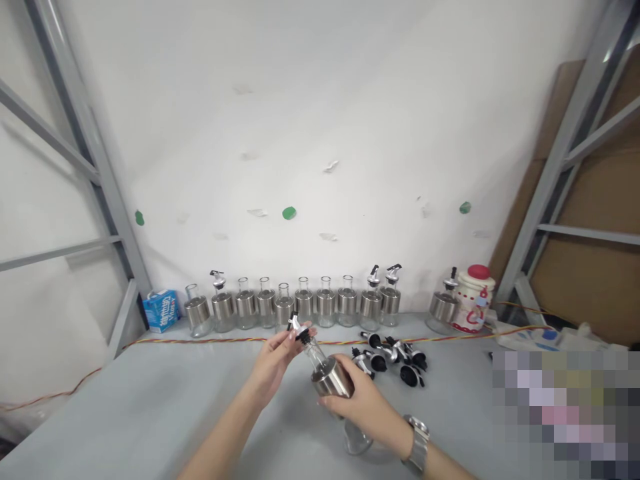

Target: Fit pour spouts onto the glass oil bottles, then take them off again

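Note:
My right hand (357,393) is wrapped round the metal sleeve of a glass oil bottle (330,379), tilted with its neck toward the upper left. My left hand (280,357) grips a silver and black pourer spout (300,331) between thumb and fingers. The spout sits at the mouth of the bottle's neck; how deep its stopper goes in is not plain. To the right of the bottle lies a loose pile of pourer spouts (410,375) with black stoppers. A metal watch (417,443) is on my right wrist.
Along the wall stands a row of similar bottles (245,303), some topped with spouts. A blue carton (161,311) is at the left end, a white jar with a red lid (474,300) at the right. A twisted cable (200,341) crosses the grey table (125,413). Metal frames flank both sides.

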Demonstrator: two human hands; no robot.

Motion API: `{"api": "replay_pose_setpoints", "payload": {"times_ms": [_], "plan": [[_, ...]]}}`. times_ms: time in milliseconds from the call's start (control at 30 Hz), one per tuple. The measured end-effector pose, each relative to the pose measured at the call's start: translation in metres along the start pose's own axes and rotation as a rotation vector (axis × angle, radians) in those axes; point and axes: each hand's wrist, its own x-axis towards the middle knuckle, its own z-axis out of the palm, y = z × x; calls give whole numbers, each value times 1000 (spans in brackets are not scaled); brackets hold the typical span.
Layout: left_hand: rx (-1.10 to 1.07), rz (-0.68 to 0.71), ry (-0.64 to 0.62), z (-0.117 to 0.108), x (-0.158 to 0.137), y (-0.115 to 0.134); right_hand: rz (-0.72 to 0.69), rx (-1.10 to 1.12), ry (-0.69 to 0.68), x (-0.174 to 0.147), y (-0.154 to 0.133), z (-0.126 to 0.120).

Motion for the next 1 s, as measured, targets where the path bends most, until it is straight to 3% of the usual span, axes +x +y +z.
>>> {"api": "replay_pose_setpoints", "payload": {"times_ms": [400, 600, 833, 1000], "plan": [[-40, -10, -79, -5, -1, -2, -74, -96, 33, 0, 0, 0], [-75, -37, -44, -5, -1, -3, -96, -222, 95, -4, 0, 1], [-90, -30, -166, -5, -3, 0, -120, -271, 122, -5, -2, 3], [-65, -6, -141, -1, -4, 1, -138, -290, 136, -5, 3, 5]]}}
